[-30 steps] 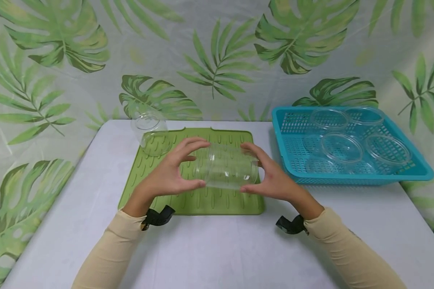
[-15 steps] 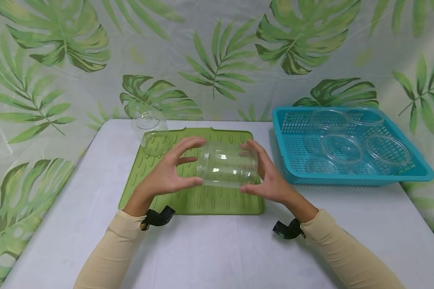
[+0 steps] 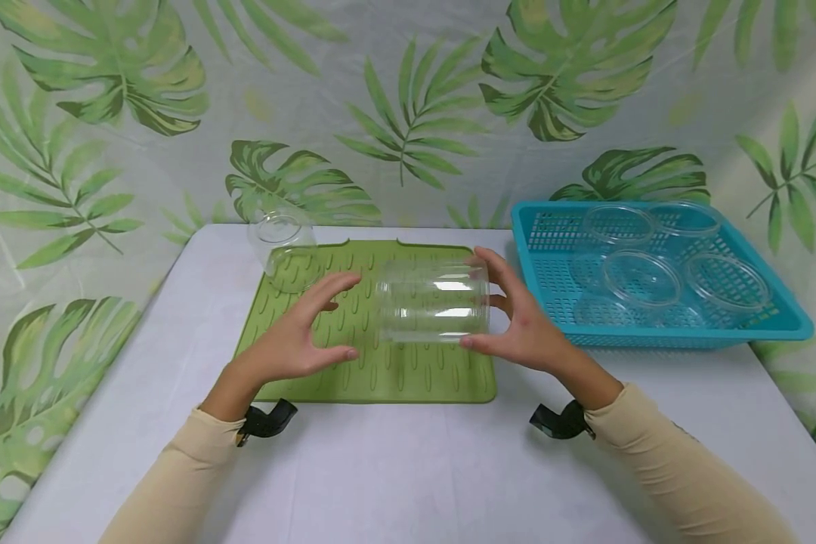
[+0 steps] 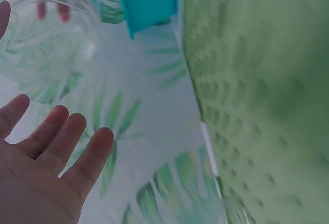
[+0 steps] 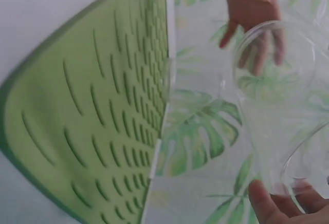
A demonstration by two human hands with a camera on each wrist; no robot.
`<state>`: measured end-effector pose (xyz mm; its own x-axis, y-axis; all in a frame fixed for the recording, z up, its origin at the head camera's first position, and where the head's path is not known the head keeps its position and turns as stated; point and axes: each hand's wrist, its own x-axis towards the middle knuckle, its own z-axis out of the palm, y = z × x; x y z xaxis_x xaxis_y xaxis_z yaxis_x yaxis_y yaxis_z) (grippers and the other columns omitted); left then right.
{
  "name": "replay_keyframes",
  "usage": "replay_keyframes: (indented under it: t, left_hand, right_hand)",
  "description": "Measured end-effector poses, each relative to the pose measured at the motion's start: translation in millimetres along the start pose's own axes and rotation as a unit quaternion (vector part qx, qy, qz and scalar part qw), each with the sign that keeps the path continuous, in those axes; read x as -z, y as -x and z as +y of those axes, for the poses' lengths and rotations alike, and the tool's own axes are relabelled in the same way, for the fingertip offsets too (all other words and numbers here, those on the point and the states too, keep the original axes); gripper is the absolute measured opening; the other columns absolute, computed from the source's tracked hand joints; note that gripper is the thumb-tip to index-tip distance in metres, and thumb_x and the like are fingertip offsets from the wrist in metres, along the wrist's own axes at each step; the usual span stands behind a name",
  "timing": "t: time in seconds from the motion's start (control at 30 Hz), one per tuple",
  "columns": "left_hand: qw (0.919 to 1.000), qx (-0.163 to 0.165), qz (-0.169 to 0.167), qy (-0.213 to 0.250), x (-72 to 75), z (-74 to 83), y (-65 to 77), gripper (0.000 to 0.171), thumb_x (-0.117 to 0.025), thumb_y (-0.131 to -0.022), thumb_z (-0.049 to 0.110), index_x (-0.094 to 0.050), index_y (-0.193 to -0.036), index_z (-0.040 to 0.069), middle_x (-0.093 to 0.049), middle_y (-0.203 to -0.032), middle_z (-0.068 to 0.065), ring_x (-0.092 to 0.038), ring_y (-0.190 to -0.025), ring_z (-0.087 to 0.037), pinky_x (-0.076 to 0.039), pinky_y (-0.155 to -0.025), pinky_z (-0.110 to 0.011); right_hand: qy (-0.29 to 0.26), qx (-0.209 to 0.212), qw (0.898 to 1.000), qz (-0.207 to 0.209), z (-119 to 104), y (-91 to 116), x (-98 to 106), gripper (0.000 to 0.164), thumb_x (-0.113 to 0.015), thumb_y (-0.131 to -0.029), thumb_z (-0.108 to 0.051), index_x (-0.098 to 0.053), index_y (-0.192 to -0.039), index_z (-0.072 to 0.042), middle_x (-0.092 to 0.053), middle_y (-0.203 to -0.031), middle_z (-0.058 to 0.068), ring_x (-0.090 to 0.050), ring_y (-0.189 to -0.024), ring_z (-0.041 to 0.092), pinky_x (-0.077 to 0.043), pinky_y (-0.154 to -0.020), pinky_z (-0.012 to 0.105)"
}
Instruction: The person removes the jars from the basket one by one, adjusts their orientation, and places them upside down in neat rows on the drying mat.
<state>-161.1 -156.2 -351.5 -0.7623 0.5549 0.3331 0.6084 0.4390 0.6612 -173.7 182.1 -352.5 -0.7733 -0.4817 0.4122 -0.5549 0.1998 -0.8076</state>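
A clear jar (image 3: 431, 302) lies on its side in the air over the green mat (image 3: 408, 381), its length running left to right. My right hand (image 3: 523, 321) grips it by its right end, thumb below and fingers above. My left hand (image 3: 302, 332) is off the jar's left end, fingers spread and holding nothing. In the left wrist view the jar's round end (image 4: 51, 39) shows beyond the left fingertips. The right wrist view shows the right fingers (image 5: 264, 203) curled at the near end of the jar.
A second clear jar (image 3: 282, 253) stands upright at the mat's back left corner. On the right, a blue plastic basket (image 3: 659, 332) holds several clear jars (image 3: 642, 279). A leaf-patterned cloth (image 3: 421, 113) hangs behind the white table (image 3: 394, 468).
My left hand has let go of the jar and moved left. The right hand keeps its grip on the jar, which has turned more level and shifted slightly right.
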Motion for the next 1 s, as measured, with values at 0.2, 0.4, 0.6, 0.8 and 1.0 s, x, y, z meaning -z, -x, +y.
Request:
replay_keyframes:
  t: [0.2, 0.4, 0.6, 0.8, 1.0]
  left_hand:
    - [0.9975, 0.041, -0.004, -0.058, 13.5, -15.8, 35.2, 0.087, -0.083, -0.078, 0.017, -0.037, -0.152, 0.013, -0.037, -0.157, -0.016, -0.034, -0.146, -0.038, -0.047, -0.105, -0.056]
    - [0.9911, 0.061, 0.001, -0.119, 23.6, -30.4, 66.7, 0.085, -0.083, -0.077, 0.018, -0.041, -0.15, 0.012, -0.043, -0.151, -0.018, -0.041, -0.14, -0.041, -0.04, -0.106, -0.064]
    - [0.9816, 0.085, -0.002, -0.171, 32.1, -41.5, 89.5, 0.081, -0.083, -0.075, 0.018, -0.045, -0.145, 0.005, -0.046, -0.147, -0.021, -0.043, -0.136, -0.042, -0.04, -0.103, -0.062]
    - [0.9719, 0.138, -0.017, -0.19, 35.5, -50.1, 103.5, 0.072, -0.082, -0.078, 0.021, -0.05, -0.14, 0.001, -0.046, -0.146, -0.022, -0.043, -0.135, -0.044, -0.038, -0.106, -0.062]
    - [0.9655, 0.177, -0.035, -0.188, 36.7, -56.5, 108.8, 0.064, -0.076, -0.085, 0.024, -0.052, -0.139, 0.0, -0.047, -0.146, -0.023, -0.042, -0.135, -0.046, -0.036, -0.109, -0.063]
  right_hand:
    - [0.043, 0.005, 0.999, 0.003, -9.2, -4.0, 15.0, 0.113, -0.084, -0.068, 0.001, -0.019, -0.158, -0.018, -0.034, -0.156, 0.014, -0.041, -0.134, 0.02, -0.044, -0.102, 0.015]
    - [0.068, 0.021, 0.997, 0.007, -15.6, -8.2, 27.5, 0.11, -0.084, -0.067, 0.003, -0.023, -0.157, -0.015, -0.036, -0.156, 0.013, -0.041, -0.133, 0.015, -0.043, -0.101, 0.015]
    - [0.103, 0.028, 0.994, -0.001, -19.7, -12.2, 35.1, 0.109, -0.086, -0.068, 0.0, -0.026, -0.158, -0.016, -0.035, -0.157, 0.012, -0.041, -0.132, 0.013, -0.043, -0.102, 0.015]
    - [0.144, 0.033, 0.989, -0.011, -22.7, -17.8, 37.7, 0.109, -0.087, -0.068, -0.004, -0.026, -0.158, -0.014, -0.038, -0.155, 0.015, -0.041, -0.136, 0.025, -0.045, -0.103, 0.027]
    - [0.16, 0.001, 0.987, -0.027, -29.2, -26.6, 36.4, 0.107, -0.087, -0.072, -0.012, -0.024, -0.158, -0.016, -0.036, -0.156, 0.014, -0.039, -0.14, 0.033, -0.043, -0.107, 0.055]
